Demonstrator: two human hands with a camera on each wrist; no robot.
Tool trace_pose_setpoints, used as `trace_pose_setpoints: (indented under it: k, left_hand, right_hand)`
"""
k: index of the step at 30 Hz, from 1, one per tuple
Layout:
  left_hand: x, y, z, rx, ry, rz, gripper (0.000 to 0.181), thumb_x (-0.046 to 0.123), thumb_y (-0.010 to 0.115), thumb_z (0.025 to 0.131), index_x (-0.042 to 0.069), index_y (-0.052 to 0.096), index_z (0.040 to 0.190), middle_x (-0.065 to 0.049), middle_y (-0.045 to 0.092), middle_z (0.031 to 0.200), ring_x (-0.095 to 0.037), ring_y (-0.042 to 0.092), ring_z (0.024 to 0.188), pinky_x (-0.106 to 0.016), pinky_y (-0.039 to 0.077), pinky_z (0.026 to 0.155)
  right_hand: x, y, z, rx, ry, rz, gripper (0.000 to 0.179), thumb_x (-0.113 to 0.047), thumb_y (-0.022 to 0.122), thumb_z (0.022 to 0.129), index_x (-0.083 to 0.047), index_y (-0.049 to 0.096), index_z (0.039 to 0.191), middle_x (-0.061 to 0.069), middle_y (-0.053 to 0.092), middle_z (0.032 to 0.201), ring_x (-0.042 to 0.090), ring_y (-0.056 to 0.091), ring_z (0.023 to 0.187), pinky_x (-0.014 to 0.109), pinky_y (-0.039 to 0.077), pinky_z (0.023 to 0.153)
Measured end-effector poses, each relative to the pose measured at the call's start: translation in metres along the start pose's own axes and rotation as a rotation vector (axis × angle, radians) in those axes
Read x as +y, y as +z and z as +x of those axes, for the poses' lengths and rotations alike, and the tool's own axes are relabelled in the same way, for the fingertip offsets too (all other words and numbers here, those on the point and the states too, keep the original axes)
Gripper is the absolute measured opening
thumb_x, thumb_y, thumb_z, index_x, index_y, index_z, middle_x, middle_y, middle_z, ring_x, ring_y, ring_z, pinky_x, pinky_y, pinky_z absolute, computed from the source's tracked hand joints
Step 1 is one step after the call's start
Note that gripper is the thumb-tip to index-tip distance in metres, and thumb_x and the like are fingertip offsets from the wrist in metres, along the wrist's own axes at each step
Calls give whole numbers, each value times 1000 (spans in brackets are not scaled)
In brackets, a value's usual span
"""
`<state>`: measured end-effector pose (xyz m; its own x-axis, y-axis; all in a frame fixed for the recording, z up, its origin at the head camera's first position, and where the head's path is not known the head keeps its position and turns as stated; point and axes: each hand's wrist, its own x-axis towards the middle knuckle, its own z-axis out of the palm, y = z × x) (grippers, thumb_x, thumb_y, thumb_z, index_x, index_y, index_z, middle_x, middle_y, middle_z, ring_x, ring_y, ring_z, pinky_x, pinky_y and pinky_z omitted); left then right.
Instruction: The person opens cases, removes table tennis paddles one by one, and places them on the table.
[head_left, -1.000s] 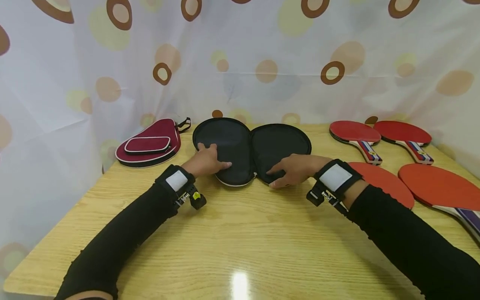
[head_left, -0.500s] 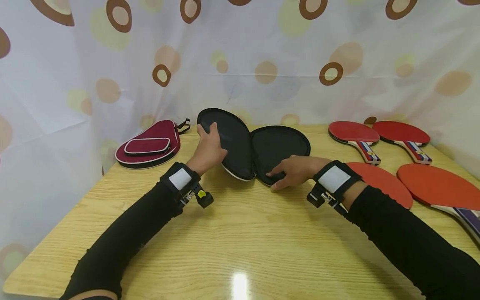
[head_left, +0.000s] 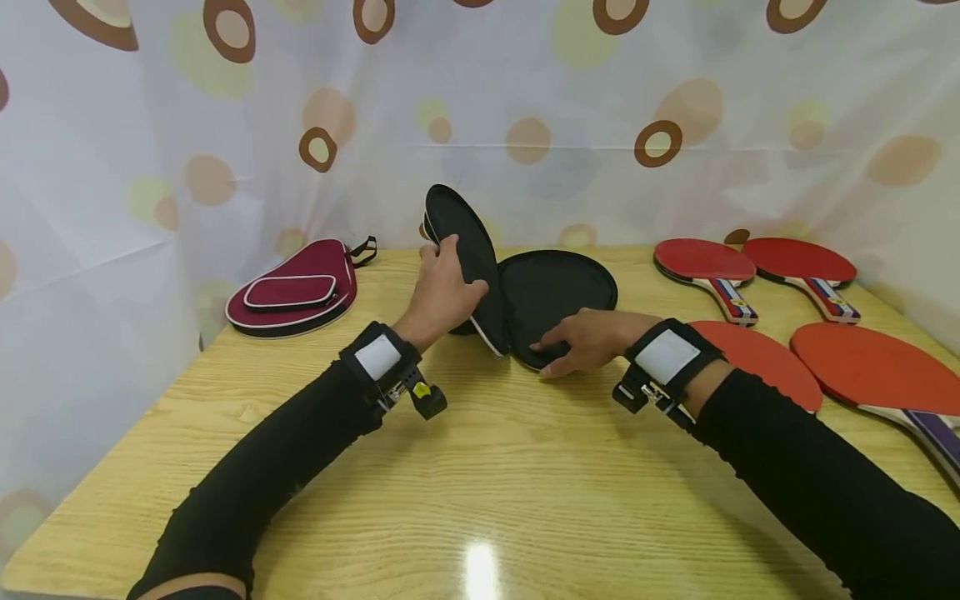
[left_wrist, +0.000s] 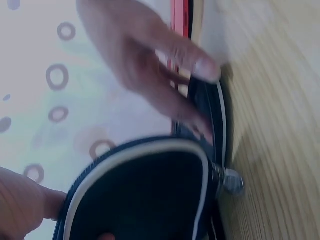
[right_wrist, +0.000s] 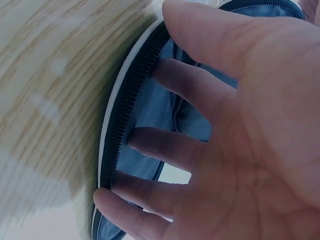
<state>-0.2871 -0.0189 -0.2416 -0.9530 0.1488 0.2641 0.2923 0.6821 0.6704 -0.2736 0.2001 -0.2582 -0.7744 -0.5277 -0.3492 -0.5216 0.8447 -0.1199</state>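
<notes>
A black table tennis paddle case (head_left: 558,292) with white piping lies unzipped, its two halves joined along a hinge. Its left half (head_left: 465,242) is tilted up steeply. My left hand (head_left: 442,292) grips that raised half by its outer left edge; the left wrist view shows the half's rounded end (left_wrist: 145,190) and a zipper pull (left_wrist: 232,182). My right hand (head_left: 596,337) rests on the near end of the right half, which lies on the table. In the right wrist view its spread, fairly straight fingers (right_wrist: 170,145) touch inside the zippered rim (right_wrist: 122,115), thumb at the rim.
To the left lies a maroon paddle case (head_left: 292,287) with a small pocket and black strap. Several red-faced paddles lie at the right, including a back-row paddle (head_left: 798,258) and a nearer paddle (head_left: 873,367). A patterned curtain (head_left: 525,100) hangs behind the wooden table (head_left: 450,483).
My left hand has taken hold of the case's left half, which lay flat, and has raised it up and to the right. My right hand has stayed on the right half.
</notes>
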Motion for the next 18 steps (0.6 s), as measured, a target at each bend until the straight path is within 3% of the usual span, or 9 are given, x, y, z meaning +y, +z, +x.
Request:
trace_pose_setpoints:
  k: [3,7,12,18]
  left_hand:
    - [10,4,-7,-13,73,-12,72,12,62,98,6,23,159,-26,24,155,-35,56,112,-42,47,86]
    - [23,11,-15,-42,157,6,74,10,64,97,7,24,159,-24,29,152,-36,55,114,-43,47,88]
    - [35,23,-22,-81,204,29,75,7,66,96,7,25,159,-24,34,151,-34,58,114,-40,50,88]
    - [42,38,-19,-105,280,57,72,4,64,97,6,27,159,-22,37,151,-33,55,124,-37,50,86]
  right_hand:
    - [-1,-2,0,-5,3,-2,55,-45,57,102,-18,52,149,19,44,154,46,34,143,60,30,113]
    - [0,-4,-1,-9,0,-3,55,-44,57,102,-17,52,149,18,44,154,43,37,142,58,33,112]
    - [4,-4,-3,0,-19,18,57,-45,59,101,-15,52,148,18,45,153,42,39,141,59,33,111]
    - [16,-7,-13,32,-16,90,66,-47,59,100,-6,47,150,21,44,153,42,41,139,59,34,110]
